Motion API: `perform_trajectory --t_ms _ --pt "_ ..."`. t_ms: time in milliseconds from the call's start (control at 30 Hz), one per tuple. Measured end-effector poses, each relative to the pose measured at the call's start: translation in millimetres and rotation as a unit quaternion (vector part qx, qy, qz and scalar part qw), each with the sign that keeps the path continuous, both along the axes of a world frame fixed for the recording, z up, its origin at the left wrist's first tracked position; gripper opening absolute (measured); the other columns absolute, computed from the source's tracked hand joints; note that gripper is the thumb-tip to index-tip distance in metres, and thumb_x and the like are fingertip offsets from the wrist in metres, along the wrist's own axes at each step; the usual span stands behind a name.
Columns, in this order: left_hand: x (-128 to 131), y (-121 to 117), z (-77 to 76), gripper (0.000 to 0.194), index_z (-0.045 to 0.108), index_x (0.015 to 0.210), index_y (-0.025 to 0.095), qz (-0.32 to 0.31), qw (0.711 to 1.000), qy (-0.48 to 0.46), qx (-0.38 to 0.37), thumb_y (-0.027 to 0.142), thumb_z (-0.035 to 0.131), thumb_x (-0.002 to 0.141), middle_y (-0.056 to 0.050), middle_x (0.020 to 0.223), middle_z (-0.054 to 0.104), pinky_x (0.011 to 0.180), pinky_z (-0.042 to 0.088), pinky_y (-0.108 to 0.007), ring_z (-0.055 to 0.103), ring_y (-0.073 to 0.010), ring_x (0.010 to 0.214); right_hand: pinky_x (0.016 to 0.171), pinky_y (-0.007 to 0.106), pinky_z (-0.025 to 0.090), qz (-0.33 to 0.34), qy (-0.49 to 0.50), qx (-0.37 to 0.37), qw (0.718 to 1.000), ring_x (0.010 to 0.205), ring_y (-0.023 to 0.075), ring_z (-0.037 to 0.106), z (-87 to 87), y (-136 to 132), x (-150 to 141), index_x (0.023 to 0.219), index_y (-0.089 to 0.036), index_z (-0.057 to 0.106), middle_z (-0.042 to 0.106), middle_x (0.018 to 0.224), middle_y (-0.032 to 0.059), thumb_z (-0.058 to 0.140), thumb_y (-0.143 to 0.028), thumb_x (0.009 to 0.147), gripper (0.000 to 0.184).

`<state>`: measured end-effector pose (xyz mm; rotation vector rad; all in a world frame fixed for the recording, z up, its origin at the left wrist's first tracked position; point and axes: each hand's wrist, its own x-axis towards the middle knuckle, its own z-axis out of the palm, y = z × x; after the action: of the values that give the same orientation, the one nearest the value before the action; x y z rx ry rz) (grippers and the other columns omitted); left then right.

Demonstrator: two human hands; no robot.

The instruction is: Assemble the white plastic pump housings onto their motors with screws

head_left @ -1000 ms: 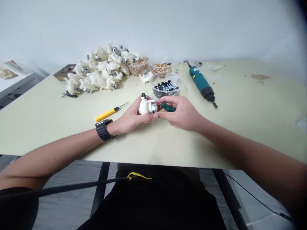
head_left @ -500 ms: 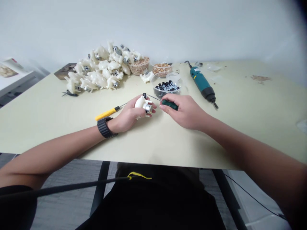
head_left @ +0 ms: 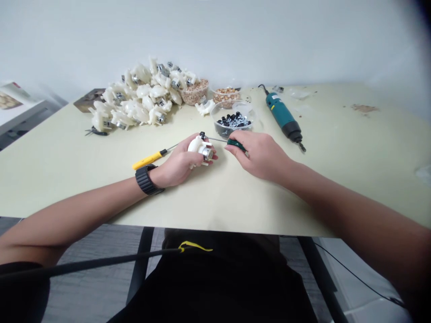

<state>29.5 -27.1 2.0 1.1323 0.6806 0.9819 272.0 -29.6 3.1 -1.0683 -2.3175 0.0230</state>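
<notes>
My left hand (head_left: 178, 162) is closed around a white plastic housing (head_left: 195, 146) with a silver motor (head_left: 206, 154) set in its side. A small black part (head_left: 202, 134) sits at the top of the housing. My right hand (head_left: 262, 154) grips the dark green handle of a screwdriver (head_left: 236, 144). Its thin shaft points left, and the tip meets or nearly meets the black part. Just behind the hands, a clear round tub (head_left: 253, 117) holds black parts and silver screws. On the table by my left wrist lies a yellow-handled screwdriver (head_left: 148, 160), its tip hidden behind that hand.
Many similar white housings (head_left: 134, 110) are heaped at the back left, with small black-handled cutters (head_left: 97, 131) in front. Two tubs of small brownish parts (head_left: 195, 93) stand along the wall. A teal power screwdriver (head_left: 283, 116) lies at the back right of the table (head_left: 353, 166).
The green screwdriver's shaft has swung nearly level, and its tip has come to the black part on the housing. My left hand keeps its hold. The whole view has shifted very slightly.
</notes>
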Motion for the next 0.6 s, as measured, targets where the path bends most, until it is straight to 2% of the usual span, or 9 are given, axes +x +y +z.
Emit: perform_trajectory --t_ms 267,400,500,600 --pt "-2.3 1.9 -4.8 0.041 0.066 0.091 0.014 -0.008 1.000 -0.009 0.002 0.000 0.065 0.052 -0.004 0.093 0.072 0.090 0.060 -0.041 0.072 -0.0225 0.095 0.074 0.032 0.039 0.011 -0.001 0.009 1.000 0.081 0.0215 0.061 -2.7 -0.4 -1.6 0.107 -0.016 0.066 0.073 0.095 0.0090 0.054 -0.034 0.111 0.023" --pt "-2.8 1.2 -4.8 0.043 0.065 0.093 0.015 -0.016 1.000 -0.009 -0.003 0.001 0.065 0.053 -0.005 0.093 0.074 0.097 0.060 -0.046 0.073 -0.0246 0.099 0.068 0.033 0.034 -0.022 -0.060 0.040 0.997 0.081 0.0219 0.062 -1.7 -4.9 -2.9 0.111 -0.015 0.068 0.074 0.098 0.0109 0.050 -0.036 0.113 0.028" --pt "-2.6 0.0 -3.2 0.041 0.064 0.093 0.016 -0.014 1.000 0.006 0.004 0.002 0.066 0.054 -0.005 0.093 0.075 0.093 0.059 -0.043 0.072 -0.0231 0.096 0.063 0.033 0.025 -0.049 -0.106 0.087 0.989 0.073 0.0204 0.058 0.1 -7.8 -4.8 0.106 -0.016 0.070 0.072 0.089 0.0099 0.044 -0.041 0.115 0.037" --pt "-4.0 0.0 -3.6 0.041 0.062 0.093 0.016 -0.010 0.999 0.028 0.028 0.004 0.067 0.054 -0.005 0.093 0.075 0.083 0.056 -0.037 0.071 -0.0215 0.091 0.063 0.033 0.025 -0.039 -0.091 0.082 0.992 0.068 0.0186 0.053 0.4 -7.2 -6.8 0.100 -0.016 0.069 0.068 0.080 0.0071 0.047 -0.042 0.114 0.037"
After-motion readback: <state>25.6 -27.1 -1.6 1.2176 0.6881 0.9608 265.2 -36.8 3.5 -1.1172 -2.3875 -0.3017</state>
